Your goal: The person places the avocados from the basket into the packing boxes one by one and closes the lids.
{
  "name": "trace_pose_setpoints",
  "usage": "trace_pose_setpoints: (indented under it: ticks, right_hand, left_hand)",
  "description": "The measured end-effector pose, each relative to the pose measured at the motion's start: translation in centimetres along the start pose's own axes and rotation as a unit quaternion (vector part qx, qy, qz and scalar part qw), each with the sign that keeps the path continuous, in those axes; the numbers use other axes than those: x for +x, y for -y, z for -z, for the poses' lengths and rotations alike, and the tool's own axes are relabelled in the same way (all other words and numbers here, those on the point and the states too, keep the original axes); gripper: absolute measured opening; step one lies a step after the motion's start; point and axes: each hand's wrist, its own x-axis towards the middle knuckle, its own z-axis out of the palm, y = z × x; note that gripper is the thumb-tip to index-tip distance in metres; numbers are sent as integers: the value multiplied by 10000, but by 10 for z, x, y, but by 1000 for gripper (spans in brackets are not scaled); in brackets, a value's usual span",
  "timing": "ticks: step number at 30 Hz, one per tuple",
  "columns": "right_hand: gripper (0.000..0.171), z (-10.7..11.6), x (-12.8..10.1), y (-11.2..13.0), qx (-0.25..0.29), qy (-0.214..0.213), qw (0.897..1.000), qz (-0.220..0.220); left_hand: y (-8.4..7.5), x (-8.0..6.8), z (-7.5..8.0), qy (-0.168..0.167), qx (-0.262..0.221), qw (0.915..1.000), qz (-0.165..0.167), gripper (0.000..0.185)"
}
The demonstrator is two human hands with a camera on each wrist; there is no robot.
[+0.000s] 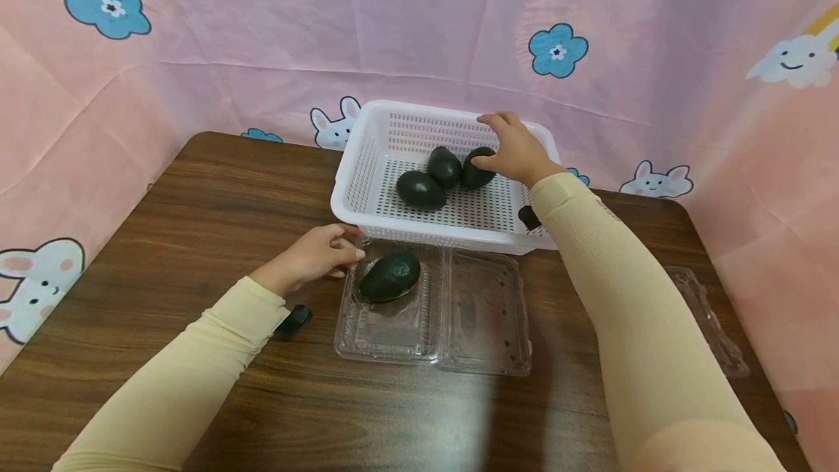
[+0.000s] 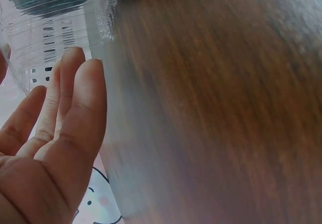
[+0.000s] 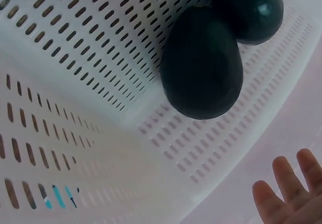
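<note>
A clear plastic clamshell box [image 1: 393, 337] lies unfolded on the table, with one dark green avocado [image 1: 390, 277] in its left half. My left hand [image 1: 321, 252] is at the box's upper left edge, fingers fairly straight and nothing gripped. Behind the box stands a white perforated basket [image 1: 367, 166], in which rest an avocado [image 1: 421, 191], another avocado [image 1: 444, 167] and a third avocado [image 3: 201, 65]. Over the basket's right part reaches my right hand [image 1: 514, 148], its fingers spread. In the right wrist view these fingertips [image 3: 284, 176] are apart from the nearest avocado.
The box's lid half [image 1: 488, 312] lies flat to the right. Another clear plastic container [image 1: 711, 323] sits at the table's right edge, partly behind my right arm. A patterned pink cloth [image 1: 249, 28] hangs behind the brown wooden table [image 1: 216, 210].
</note>
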Motion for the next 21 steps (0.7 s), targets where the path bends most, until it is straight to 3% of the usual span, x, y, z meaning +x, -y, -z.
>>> trace_pose_setpoints:
  ticks: [21]
  right_hand:
    - [81, -9, 10, -13, -224, 574, 9976, -327]
  left_hand:
    - [-1, 1, 2, 62, 85, 9999, 39, 51]
